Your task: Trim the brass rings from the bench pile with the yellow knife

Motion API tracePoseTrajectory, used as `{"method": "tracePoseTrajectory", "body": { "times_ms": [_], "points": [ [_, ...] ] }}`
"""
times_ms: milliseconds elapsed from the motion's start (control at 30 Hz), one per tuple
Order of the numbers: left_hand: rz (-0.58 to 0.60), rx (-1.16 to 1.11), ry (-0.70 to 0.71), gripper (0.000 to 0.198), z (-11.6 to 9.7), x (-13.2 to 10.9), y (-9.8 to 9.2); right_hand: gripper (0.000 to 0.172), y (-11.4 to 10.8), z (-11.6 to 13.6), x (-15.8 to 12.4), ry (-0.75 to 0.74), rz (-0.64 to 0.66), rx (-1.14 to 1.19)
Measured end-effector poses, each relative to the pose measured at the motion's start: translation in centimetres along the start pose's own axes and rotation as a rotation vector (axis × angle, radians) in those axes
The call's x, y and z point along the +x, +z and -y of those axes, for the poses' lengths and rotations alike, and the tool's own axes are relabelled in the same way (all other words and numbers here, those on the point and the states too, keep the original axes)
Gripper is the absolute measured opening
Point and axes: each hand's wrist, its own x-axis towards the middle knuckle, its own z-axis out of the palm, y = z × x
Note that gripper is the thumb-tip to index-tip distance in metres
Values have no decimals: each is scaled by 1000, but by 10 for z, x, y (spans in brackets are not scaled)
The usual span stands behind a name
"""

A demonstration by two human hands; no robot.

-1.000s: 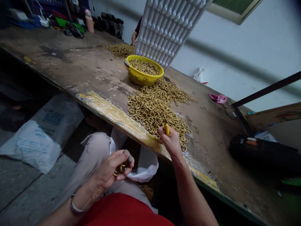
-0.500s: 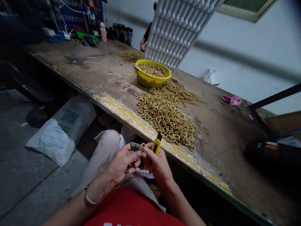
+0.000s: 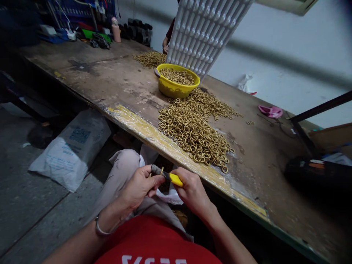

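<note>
Both hands work over the lap, just near of the desk [image 3: 110,80] edge. The left hand [image 3: 137,187] is closed, pinching a ring [image 3: 161,171] at its fingertips. The right hand [image 3: 192,192] grips a knife [image 3: 173,179], blade at the ring. Risk: the blade points toward the left thumb; a slip could cut it or drop the ring.

Table [image 3: 110,80]: bare wood, matt, rough, stained; near edge under glossy yellowed film. Heap of rings [image 3: 192,128]: brass-coloured metal, dull sheen; held ring [image 3: 161,170] likewise. Bowl [image 3: 176,91]: yellow plastic, smooth, glossy. Knife [image 3: 176,179]: yellow plastic handle, dark blade. Tray [image 3: 203,33], far edge: white moulded plastic, semi-gloss.
</note>
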Motion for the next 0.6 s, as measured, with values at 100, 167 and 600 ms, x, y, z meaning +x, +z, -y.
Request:
{"method": "tracePoseTrajectory", "body": {
  "times_ms": [100,167,600],
  "points": [
    [29,107,16,30,-1,4,-4,26,-3,-3,3,-11,66,-114],
    [37,156,30,28,-1,6,-6,27,-3,-2,6,-7,97,-161],
    [185,246,-74,17,-17,-15,-14,19,-18,-53,22,351,23,-664]
  ]
}}
